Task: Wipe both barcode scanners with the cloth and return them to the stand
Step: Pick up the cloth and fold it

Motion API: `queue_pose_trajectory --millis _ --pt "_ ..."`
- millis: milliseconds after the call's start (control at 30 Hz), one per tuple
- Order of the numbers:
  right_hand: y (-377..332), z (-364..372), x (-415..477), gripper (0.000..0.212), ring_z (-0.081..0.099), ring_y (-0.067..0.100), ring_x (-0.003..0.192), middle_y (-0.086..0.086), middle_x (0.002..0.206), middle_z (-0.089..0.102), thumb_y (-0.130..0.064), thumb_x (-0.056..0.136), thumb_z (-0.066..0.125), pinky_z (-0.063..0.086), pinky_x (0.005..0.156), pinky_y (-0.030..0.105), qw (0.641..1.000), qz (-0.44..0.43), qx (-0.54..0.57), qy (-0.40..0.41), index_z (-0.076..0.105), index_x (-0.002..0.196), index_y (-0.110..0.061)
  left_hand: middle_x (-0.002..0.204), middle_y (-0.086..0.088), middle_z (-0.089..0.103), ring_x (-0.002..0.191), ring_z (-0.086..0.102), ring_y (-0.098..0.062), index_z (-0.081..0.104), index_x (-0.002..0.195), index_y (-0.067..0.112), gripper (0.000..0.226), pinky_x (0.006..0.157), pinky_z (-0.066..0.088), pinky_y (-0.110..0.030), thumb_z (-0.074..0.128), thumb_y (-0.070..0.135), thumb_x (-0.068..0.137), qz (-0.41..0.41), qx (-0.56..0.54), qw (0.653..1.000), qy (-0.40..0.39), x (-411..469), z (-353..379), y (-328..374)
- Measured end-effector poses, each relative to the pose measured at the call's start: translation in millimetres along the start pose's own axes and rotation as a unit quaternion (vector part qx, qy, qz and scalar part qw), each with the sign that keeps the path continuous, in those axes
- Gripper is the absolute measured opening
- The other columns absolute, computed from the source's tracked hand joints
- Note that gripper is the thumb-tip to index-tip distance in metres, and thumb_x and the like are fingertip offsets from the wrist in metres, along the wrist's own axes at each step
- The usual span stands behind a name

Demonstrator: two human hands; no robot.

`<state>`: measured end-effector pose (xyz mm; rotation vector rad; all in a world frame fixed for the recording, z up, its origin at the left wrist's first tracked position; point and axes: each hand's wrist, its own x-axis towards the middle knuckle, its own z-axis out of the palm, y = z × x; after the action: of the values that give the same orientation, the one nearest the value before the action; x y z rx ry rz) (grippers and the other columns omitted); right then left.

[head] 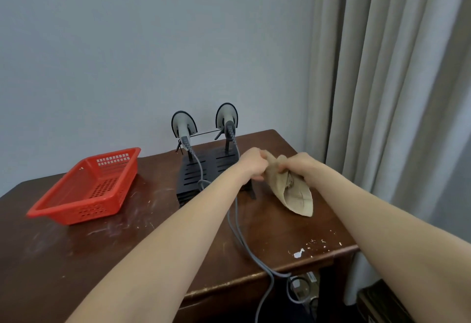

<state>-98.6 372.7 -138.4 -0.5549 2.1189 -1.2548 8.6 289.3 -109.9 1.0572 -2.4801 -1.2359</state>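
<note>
Head view: You are holding the cloth (pixel 293 192) with both hands above the right half of the counter (pixel 158 236). Your left hand (pixel 252 164) is gripping the cloth's upper corner, with its fingers (pixel 258 177) curled tight on the fabric. Your right hand (pixel 299 167) is gripping the bunched top edge just beside it, with its fingers (pixel 283 170) closed on the fabric too. The free end of the cloth is hanging toward 5 o'clock, and its lower edge is lying near the counter surface; contact cannot be confirmed.

The stand (pixel 201 177) is sitting at 9 o'clock from your hands, partly hidden behind your left forearm. The left scanner (pixel 183 125) and the right scanner (pixel 226 116) are both resting upright on the stand's pegs, at 11 o'clock from the cloth. Two grey cables (pixel 238 228) are running from the scanners toward 6 o'clock, crossing the counter and dropping over its front edge.

A red basket (pixel 86 190) is sitting on the counter at 9 o'clock from the stand, well apart from the cloth. A curtain (pixel 382 68) is hanging at 3 o'clock.
</note>
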Motion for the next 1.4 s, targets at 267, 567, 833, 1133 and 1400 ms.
queue_pose_trajectory --millis 267,567,833,1133,1400 --pt "-34 -11 -14 0.013 0.060 0.030 0.082 0.014 0.087 0.062 -0.001 0.081 0.053 0.051 0.083 0.040 0.968 -0.046 0.241 -0.044 0.061 0.091 -0.002 0.120 -0.006 0.063 0.104 0.063 -0.020 0.049 0.130 0.007 0.054 0.089 0.054 -0.038 0.062 0.040 0.088 -0.003 -0.207 0.977 0.044 0 -26 24" --pt "-32 -16 -22 0.023 0.061 0.019 0.086 0.003 0.092 0.065 -0.033 0.083 0.071 0.046 0.086 0.041 0.965 -0.014 0.259 -0.048 0.060 0.091 -0.015 0.108 -0.009 0.068 0.087 0.064 -0.019 0.060 0.117 0.005 0.032 0.075 0.053 -0.034 0.067 0.007 0.086 -0.001 -0.328 0.944 0.043 -7 -25 22" --pt "-27 -14 -20 0.023 0.060 0.023 0.089 0.004 0.103 0.063 -0.036 0.086 0.067 0.041 0.093 0.058 0.957 0.061 0.277 -0.061 0.063 0.100 -0.018 0.115 -0.015 0.066 0.093 0.065 -0.027 0.059 0.113 0.004 0.025 0.084 0.053 -0.043 0.063 0.003 0.088 0.013 -0.384 0.922 0.042 0 -17 23" --pt "-29 -7 -15 0.033 0.063 0.019 0.086 0.004 0.112 0.067 -0.030 0.093 0.059 0.046 0.061 0.039 0.942 0.045 0.315 -0.109 0.059 0.120 -0.011 0.102 -0.009 0.068 0.091 0.066 -0.023 0.059 0.111 0.004 0.030 0.083 0.054 -0.038 0.069 0.001 0.083 0.021 -0.394 0.918 0.023 3 -17 18" --pt "-22 -14 2 0.032 0.068 0.025 0.088 0.011 0.102 0.070 -0.015 0.086 0.069 0.057 0.080 0.041 0.941 0.025 0.336 0.021 0.064 0.115 -0.002 0.108 -0.007 0.069 0.097 0.065 -0.019 0.061 0.117 0.004 0.035 0.076 0.054 -0.034 0.069 0.012 0.085 0.017 -0.366 0.929 -0.050 5 -20 12"
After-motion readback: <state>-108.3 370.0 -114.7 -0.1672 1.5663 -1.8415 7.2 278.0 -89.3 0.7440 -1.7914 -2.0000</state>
